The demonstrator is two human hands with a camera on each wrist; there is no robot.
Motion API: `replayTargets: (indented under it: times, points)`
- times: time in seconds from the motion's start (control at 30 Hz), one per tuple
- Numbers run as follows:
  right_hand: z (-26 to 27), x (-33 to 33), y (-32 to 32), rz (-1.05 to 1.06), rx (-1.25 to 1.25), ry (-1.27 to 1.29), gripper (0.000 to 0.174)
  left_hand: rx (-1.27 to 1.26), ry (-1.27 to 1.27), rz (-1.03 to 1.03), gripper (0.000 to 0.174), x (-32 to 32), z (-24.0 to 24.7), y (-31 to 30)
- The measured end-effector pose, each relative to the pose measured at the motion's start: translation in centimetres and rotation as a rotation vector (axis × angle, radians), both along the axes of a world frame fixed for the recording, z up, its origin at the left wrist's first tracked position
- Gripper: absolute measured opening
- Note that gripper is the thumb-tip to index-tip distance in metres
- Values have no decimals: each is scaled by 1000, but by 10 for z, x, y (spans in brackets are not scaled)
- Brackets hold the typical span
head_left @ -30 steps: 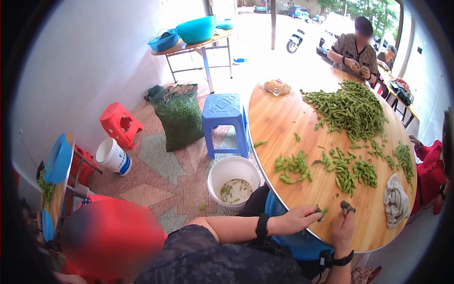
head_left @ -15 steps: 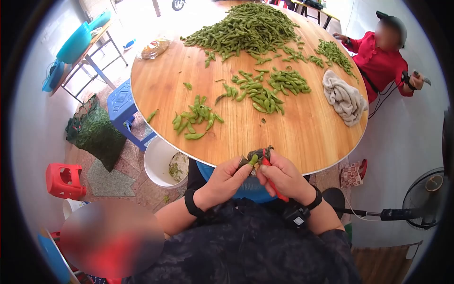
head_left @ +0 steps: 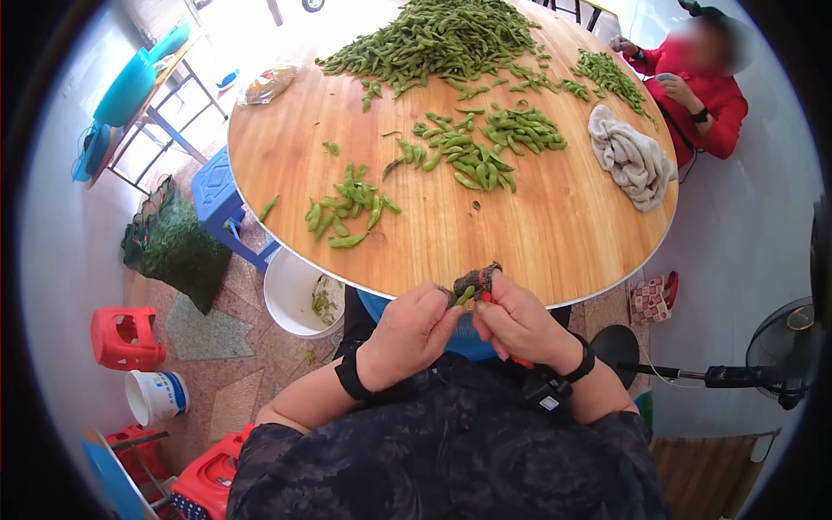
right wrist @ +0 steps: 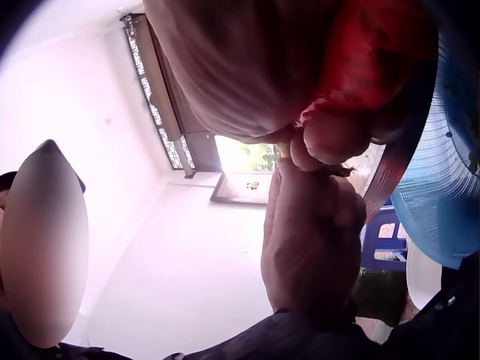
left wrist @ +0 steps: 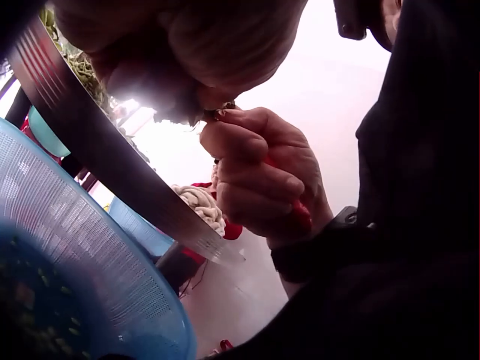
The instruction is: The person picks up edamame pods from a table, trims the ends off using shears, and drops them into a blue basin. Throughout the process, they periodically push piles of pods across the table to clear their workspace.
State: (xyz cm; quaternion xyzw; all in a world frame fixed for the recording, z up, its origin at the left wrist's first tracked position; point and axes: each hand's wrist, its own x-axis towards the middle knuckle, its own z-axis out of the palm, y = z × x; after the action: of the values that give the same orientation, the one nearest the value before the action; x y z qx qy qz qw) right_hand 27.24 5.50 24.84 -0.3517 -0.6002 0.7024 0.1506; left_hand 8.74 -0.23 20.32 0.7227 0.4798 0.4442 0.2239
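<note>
Over the table's near edge in the head view, my left hand (head_left: 407,334) pinches a green soybean pod (head_left: 465,295) between thumb and fingers. My right hand (head_left: 529,325) meets it and grips a red-handled tool (head_left: 522,361), whose working end is hidden by the fingers. Dark wrapping (head_left: 473,280) covers a right fingertip at the pod. The left wrist view shows the right hand's curled fingers (left wrist: 259,161) beside the left hand. Beneath both hands is a blue mesh basket (left wrist: 97,217) with small green bits in it.
A round wooden table (head_left: 295,173) carries a large pod heap (head_left: 442,43), smaller pod groups (head_left: 347,204) and a crumpled cloth (head_left: 631,156). A white bucket (head_left: 290,299) and blue stool (head_left: 217,191) stand left. At right are a fan (head_left: 780,347) and a person in red (head_left: 715,113).
The head view has swung from the left to face the table. Both hands, apart a second ago, have come together at the pod. Over the last half second they have barely moved.
</note>
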Motion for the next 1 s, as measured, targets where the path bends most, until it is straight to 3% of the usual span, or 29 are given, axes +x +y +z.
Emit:
replayTargets:
  times: [0.1,0.17,0.2,0.27,0.3,0.37,0.4,0.43,0.47,0.53,0.57,0.6,0.63,0.73,0.83,0.87,0.93,1.0]
  points:
    - [-2,2,-2,2,-53,26,16,-124,-99,-87,12,-4,-5,-2]
    - [-7,5,-2,12,-107,62,17,-885,-696,-362,20,-10,-2,-2]
    - [-11,7,-2,38,-214,139,15,-890,-696,-364,20,-9,-4,-4]
    - [-13,8,-3,62,-321,215,14,-1117,-1226,-530,24,-5,-10,-7]
    - [-10,7,-4,25,-386,231,14,-1118,-1225,-531,24,-6,-9,-6]
    - [-10,10,-2,-25,-447,246,14,-1094,-945,-389,22,-6,-6,-2]
    - [-12,13,1,-17,-282,195,12,-1098,-942,-399,22,-6,-3,-2]
    - [-12,15,4,-9,-116,142,10,-731,-566,-259,22,-7,0,-1]
    - [-9,16,5,-15,-112,140,10,-355,-197,-115,23,-9,5,-1]
    - [-3,14,4,-17,551,-116,9,-401,-176,-68,26,-14,14,-1]
    - [-4,10,2,-13,548,-113,9,-434,-173,-148,27,-15,17,3]
    - [-5,5,0,17,715,-126,11,-465,-171,-225,28,-15,19,7]
    - [-6,2,0,46,884,-137,14,-464,-170,-219,28,-12,15,10]
    - [-9,-1,1,41,972,-158,14,-574,-312,-213,30,-5,2,21]
    - [-15,4,13,128,872,-154,14,-645,-324,-304,30,-5,2,21]
    - [-10,6,17,127,871,-155,14,-790,-386,-330,31,-6,6,19]
    - [16,7,22,198,81,-208,13,-935,-448,-359,32,-6,14,18]
    - [4,10,23,181,7,-134,13,-981,-573,-427,32,-2,19,17]
